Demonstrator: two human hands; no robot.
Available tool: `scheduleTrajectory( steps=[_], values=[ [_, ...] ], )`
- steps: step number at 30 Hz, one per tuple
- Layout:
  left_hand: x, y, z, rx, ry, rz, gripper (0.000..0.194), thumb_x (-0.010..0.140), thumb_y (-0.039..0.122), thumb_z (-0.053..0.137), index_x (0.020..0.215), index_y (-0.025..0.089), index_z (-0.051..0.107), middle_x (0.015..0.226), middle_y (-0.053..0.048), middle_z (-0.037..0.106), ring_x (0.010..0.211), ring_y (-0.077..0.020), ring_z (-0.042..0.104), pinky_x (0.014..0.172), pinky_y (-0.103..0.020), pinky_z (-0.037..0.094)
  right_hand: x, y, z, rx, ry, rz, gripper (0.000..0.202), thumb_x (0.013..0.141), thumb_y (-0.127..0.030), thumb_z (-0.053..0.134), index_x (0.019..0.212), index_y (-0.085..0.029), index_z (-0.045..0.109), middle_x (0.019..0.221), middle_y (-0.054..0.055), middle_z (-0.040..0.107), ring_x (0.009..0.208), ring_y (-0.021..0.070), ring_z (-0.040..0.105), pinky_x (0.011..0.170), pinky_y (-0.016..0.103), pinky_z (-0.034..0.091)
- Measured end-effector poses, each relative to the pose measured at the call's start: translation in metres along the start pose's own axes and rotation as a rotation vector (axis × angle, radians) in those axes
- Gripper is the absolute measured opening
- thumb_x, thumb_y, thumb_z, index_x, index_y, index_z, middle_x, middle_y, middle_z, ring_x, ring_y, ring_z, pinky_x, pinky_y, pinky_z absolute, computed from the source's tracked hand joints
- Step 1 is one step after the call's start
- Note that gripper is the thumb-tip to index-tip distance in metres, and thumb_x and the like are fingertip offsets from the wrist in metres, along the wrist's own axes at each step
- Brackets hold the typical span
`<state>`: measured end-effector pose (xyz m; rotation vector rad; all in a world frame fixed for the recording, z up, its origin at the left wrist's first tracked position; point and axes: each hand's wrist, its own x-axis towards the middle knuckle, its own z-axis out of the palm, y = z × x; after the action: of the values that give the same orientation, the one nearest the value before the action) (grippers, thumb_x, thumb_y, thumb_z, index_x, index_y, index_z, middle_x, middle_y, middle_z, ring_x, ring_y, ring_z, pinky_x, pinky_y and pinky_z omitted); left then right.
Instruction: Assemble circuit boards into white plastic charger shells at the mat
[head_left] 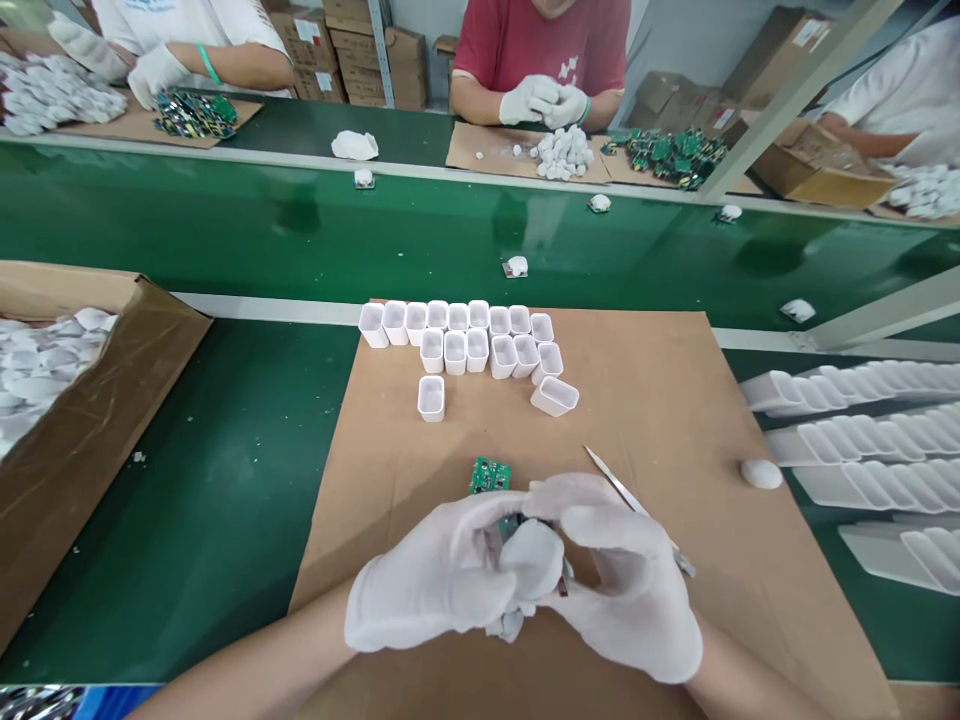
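Observation:
My left hand (442, 575), in a white glove, is closed round a rounded white piece (534, 560) above the cardboard sheet (397, 470). My right hand (619, 570), gloved too, meets it from the right, its fingers closed at a small dark part beside the white piece. Fingers hide much of what is held. Just beyond my left fingertips lies a green circuit board (490, 474). A pointed metal tool (615, 482) rests on the cardboard, partly behind my right hand. Farther back stand several small white cups (454, 352), with one tipped cup (555, 396) on their right.
An open box (112, 400) of white pieces stands left. Stacked white cups (862, 440) lie right, near a white round piece (761, 474). Beyond, a green belt (420, 235) carries small parts; gloved co-workers sit behind it. A metal post (795, 100) rises at the right.

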<state>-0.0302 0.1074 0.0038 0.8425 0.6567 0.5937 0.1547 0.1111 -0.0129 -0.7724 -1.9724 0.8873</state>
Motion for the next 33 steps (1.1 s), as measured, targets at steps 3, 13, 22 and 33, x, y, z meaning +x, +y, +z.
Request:
scheduleTrajectory(
  steps=[3,13,22,33],
  values=[
    [-0.001,0.004,0.001,0.014,-0.041,0.007,0.026,0.083,0.038,0.067,0.093,0.016,0.057,0.078,-0.003,0.056,0.066,-0.0133,0.055,0.056,-0.024,0.041,0.002,-0.003,-0.003,-0.064,0.058,-0.063,0.053,0.085,-0.01,0.064,0.128,-0.036,0.047,0.088,0.001,0.07,0.076,0.022,0.069,0.065,0.036,0.06],
    [0.002,0.004,-0.004,0.134,-0.071,0.013,0.011,0.077,0.025,0.06,0.081,0.017,0.054,0.073,-0.002,0.059,0.067,-0.0162,0.057,0.058,-0.028,0.043,0.014,-0.008,-0.007,-0.168,-0.098,-0.196,0.034,0.088,0.0,0.05,0.107,-0.027,0.058,0.077,0.001,0.065,0.064,0.0184,0.064,0.068,0.034,0.059],
    [0.003,-0.001,-0.004,0.03,-0.059,-0.094,0.021,0.065,0.02,0.078,0.081,0.015,0.065,0.066,0.001,0.062,0.053,-0.0094,0.051,0.047,-0.021,0.04,0.012,-0.012,-0.01,-0.155,-0.071,-0.149,0.03,0.084,-0.004,0.056,0.098,-0.03,0.06,0.085,0.003,0.064,0.079,0.0216,0.068,0.072,0.036,0.061],
    [0.004,-0.002,-0.004,-0.155,-0.106,-0.012,0.033,0.074,0.04,0.079,0.08,0.012,0.063,0.072,-0.004,0.062,0.046,-0.0089,0.056,0.042,-0.019,0.046,-0.004,0.002,-0.007,0.14,-0.055,-0.038,0.063,0.078,0.008,0.058,0.13,-0.026,0.05,0.107,0.007,0.064,0.103,0.0212,0.06,0.076,0.033,0.06]
  ],
)
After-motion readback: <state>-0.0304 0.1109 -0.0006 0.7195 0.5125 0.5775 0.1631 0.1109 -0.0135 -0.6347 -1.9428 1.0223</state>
